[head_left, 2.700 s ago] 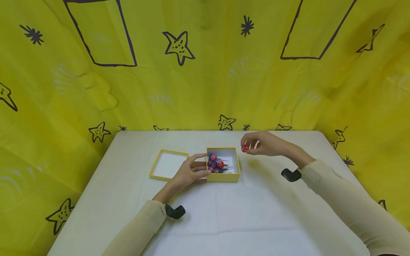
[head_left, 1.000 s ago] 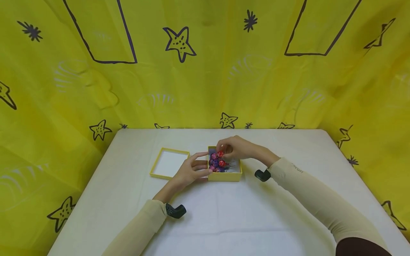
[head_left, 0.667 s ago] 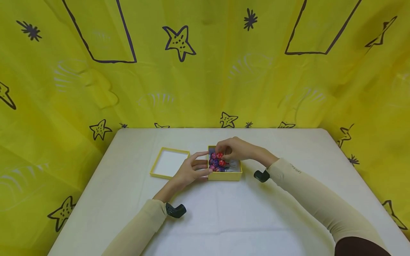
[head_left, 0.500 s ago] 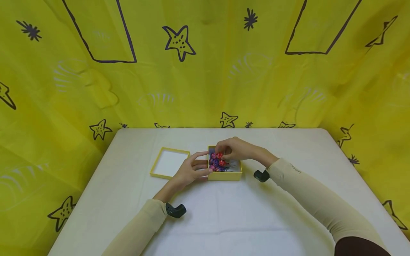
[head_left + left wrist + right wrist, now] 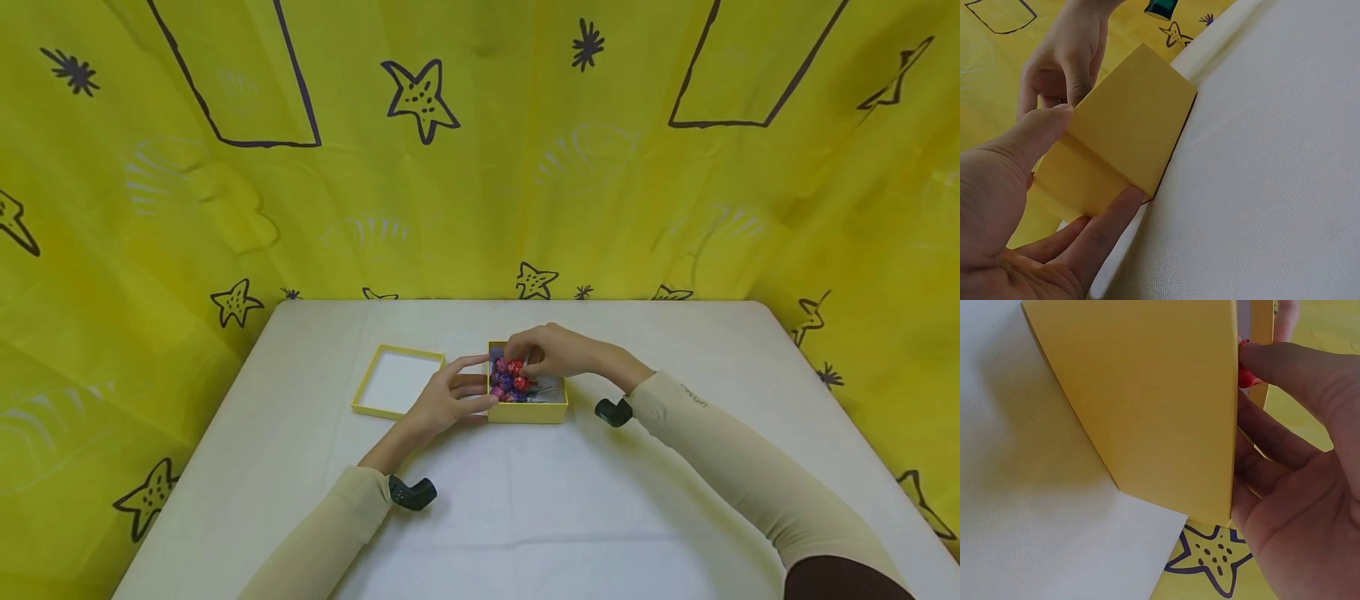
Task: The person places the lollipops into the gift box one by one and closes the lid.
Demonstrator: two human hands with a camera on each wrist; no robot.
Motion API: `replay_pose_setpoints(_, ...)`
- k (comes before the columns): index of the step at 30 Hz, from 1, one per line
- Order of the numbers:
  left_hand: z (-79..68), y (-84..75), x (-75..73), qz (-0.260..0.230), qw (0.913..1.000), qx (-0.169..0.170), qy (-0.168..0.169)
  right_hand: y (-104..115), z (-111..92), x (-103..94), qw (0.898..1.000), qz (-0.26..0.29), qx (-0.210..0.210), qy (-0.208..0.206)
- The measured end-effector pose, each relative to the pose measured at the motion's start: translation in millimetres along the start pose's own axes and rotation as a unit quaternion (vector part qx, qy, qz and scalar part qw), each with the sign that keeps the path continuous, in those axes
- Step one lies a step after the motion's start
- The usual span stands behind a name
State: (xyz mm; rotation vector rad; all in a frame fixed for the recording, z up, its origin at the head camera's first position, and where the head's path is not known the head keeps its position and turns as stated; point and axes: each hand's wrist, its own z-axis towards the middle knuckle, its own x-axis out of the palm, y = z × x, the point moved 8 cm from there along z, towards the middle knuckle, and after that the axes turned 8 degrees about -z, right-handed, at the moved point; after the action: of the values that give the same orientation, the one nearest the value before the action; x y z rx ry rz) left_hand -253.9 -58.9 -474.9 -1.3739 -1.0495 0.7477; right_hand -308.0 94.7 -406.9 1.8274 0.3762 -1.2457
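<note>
An open yellow box (image 5: 528, 413) stands on the white table, its inside pale. Wrapped lollipops (image 5: 506, 381) in purple, pink and red lie heaped along its left part, white sticks pointing right. My left hand (image 5: 442, 400) grips the box's left side, thumb at the near corner and fingers spread along the wall. From above, my right hand (image 5: 558, 348) reaches inside and pinches a red lollipop (image 5: 515, 366) by the others. In the right wrist view, the thumb presses on that red lollipop (image 5: 1250, 376); the box wall (image 5: 1141, 394) hides most of the contents.
The box's shallow lid (image 5: 399, 382) lies inner side up to the left, partly behind the left hand. White cloth covers the table (image 5: 510, 517). A yellow curtain (image 5: 480, 208) with drawn stars hangs behind and along both sides.
Since the earliest frame my right hand has brought the red lollipop leftward from beside the box and down into it. During the last half second both hands hardly move. The left hand stays on the box.
</note>
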Motion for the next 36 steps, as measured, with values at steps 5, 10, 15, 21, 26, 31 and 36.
replay_pose_setpoints(5,0.1,-0.1,0.7,0.006,1.0000,-0.002,-0.001,-2,-1,1.1,1.000,-0.002,0.004,0.008)
replay_pose_setpoints(10,-0.8,-1.7,1.2,0.006,0.9999,-0.007,-0.004,-5,0,2.0,1.000,-0.001,0.011,0.014)
replay_pose_setpoints(15,-1.0,-2.3,1.5,0.010,0.9999,-0.008,-0.005,-6,0,2.5,1.000,-0.003,0.011,0.014)
replay_pose_setpoints(21,0.0,-1.5,1.2,0.014,0.9999,-0.008,-0.004,-5,0,2.1,1.000,-0.005,0.010,0.014)
replay_pose_setpoints(26,-0.2,-2.0,1.8,0.008,0.9999,-0.007,-0.002,-3,0,1.6,1.000,-0.001,0.009,0.015)
replay_pose_setpoints(31,-1.0,-3.2,2.6,0.008,0.9999,-0.009,-0.006,1,-2,-0.3,1.000,0.004,-0.004,0.017)
replay_pose_setpoints(36,-2.4,-6.0,4.1,0.005,0.9998,-0.016,-0.007,5,-3,-2.5,1.000,0.007,-0.010,0.015)
